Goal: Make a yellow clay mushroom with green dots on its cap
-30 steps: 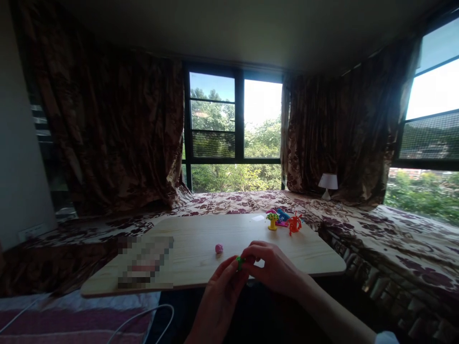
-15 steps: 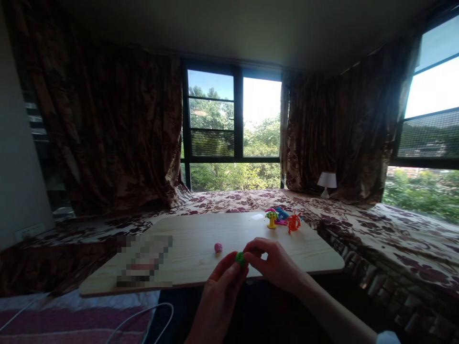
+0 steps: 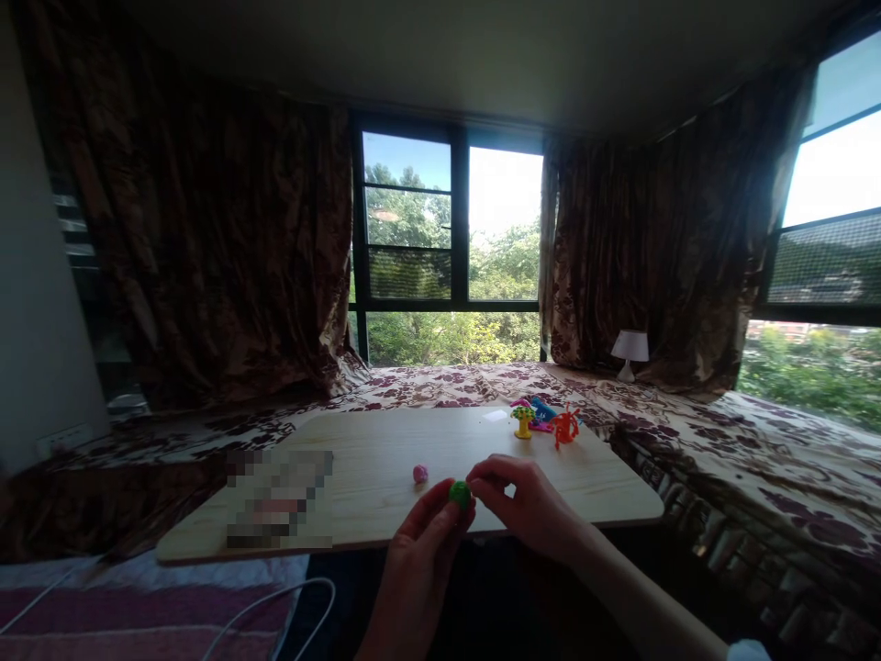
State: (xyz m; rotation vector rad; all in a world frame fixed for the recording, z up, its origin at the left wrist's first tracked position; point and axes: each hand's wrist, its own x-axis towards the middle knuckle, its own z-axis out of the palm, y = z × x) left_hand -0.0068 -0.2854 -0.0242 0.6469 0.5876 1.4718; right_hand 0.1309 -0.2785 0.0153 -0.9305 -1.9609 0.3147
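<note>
A small green ball of clay (image 3: 459, 494) is pinched between the fingertips of my left hand (image 3: 421, 562) and my right hand (image 3: 527, 507), just above the near edge of a light wooden board (image 3: 372, 459). Both hands have their fingers closed on the ball. A small pink lump (image 3: 419, 474) lies on the board a little to the left of my hands.
At the board's far right stand a yellow mushroom-like figure (image 3: 523, 421), an orange spiky figure (image 3: 565, 427) and blue and pink pieces (image 3: 540, 410). A blurred-out patch (image 3: 279, 500) covers the board's left part. A white lamp (image 3: 629, 353) stands by the curtains. White cables (image 3: 275, 601) run at lower left.
The green ball has turned in my fingertips and now shows more fully. My hands stayed in nearly the same place; the view shifted slightly.
</note>
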